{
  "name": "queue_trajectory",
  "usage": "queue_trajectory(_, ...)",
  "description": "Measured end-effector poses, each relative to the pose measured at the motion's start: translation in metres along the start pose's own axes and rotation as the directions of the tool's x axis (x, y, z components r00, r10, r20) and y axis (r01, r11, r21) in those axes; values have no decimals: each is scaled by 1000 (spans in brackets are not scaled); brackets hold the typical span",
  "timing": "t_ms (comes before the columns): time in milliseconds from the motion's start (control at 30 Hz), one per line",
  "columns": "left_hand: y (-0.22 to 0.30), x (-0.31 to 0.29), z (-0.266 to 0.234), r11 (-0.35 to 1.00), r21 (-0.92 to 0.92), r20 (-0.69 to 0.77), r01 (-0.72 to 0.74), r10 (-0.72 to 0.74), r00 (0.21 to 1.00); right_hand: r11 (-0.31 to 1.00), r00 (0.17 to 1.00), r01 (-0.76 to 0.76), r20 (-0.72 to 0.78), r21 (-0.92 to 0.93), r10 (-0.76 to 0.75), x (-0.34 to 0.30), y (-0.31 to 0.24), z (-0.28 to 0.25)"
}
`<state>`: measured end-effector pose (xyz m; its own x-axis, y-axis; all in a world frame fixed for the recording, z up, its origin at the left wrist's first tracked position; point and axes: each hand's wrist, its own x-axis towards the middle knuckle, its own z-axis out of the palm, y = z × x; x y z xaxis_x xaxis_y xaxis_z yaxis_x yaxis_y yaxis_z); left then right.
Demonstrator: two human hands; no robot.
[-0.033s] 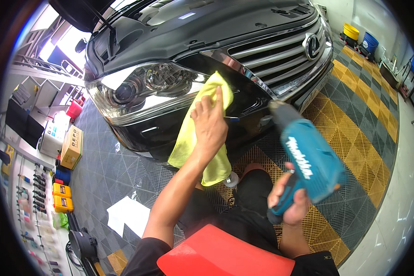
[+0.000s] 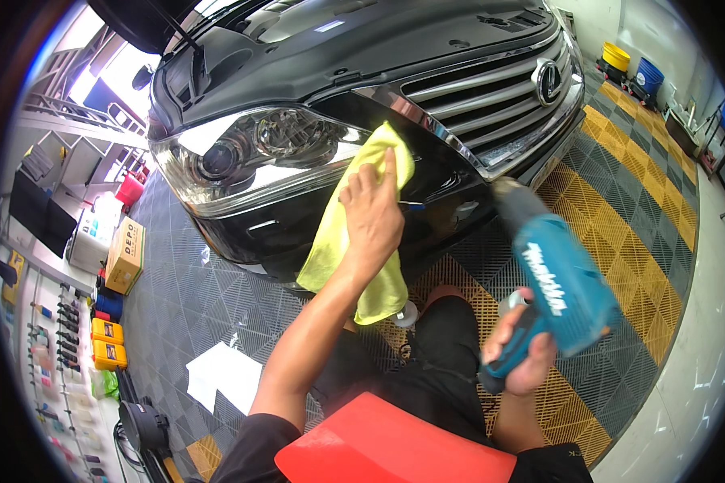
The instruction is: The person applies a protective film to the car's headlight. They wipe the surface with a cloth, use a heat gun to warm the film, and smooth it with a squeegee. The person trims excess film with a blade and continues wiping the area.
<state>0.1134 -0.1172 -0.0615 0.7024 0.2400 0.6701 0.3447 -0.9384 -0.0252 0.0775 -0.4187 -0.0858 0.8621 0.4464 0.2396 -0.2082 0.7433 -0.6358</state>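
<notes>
My left hand point(image 2: 373, 221) presses a yellow microfibre cloth point(image 2: 326, 245) against the black front bumper point(image 2: 286, 229) of a car. Its index finger stretches toward the top of the cloth while the other fingers bend over it. Just right of the cloth, a small blue-and-white item point(image 2: 413, 206) lies against the bumper. My right hand point(image 2: 528, 372) is wrapped round the handle of a teal heat gun point(image 2: 568, 286). The gun is blurred, its nozzle tilted up and left near the lower grille corner. Above the cloth are the clear headlight point(image 2: 242, 153) and the chrome grille point(image 2: 475, 97).
A glossy red panel point(image 2: 395, 443) is close in front of my body. White sheets point(image 2: 225, 377) lie on the tiled floor point(image 2: 185, 274). Left stand a cardboard box point(image 2: 125, 253) and yellow cases point(image 2: 109, 344). Yellow point(image 2: 615, 56) and blue buckets point(image 2: 648, 76) stand far right.
The heat gun and my right hand have shifted right and slightly down, showing a whitish round thing on the floor beside the gun. My left hand and the cloth's top have moved slightly right.
</notes>
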Motion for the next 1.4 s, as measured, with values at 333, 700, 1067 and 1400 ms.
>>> queue_trajectory(333, 19, -13, -13, 981, -165, 105, -99, 117, 988, 887, 827, -29, -510, -461, -238, -18, -50, -173)
queue_trajectory(700, -136, -208, -244, 423, -717, -48, 554, -823, 566, 95, 157, -977, -947, -190, -279, -94, 128, -376)
queue_trajectory(1067, -67, -275, -154, 690, 211, 742, 693, -574, 346, -113, 221, -973, -944, -199, -246, -58, 118, -334)
queue_trajectory(1400, -79, -222, -167, 713, -138, 561, 688, -516, 647, 792, 994, 90, 104, -603, -34, -13, 69, 2)
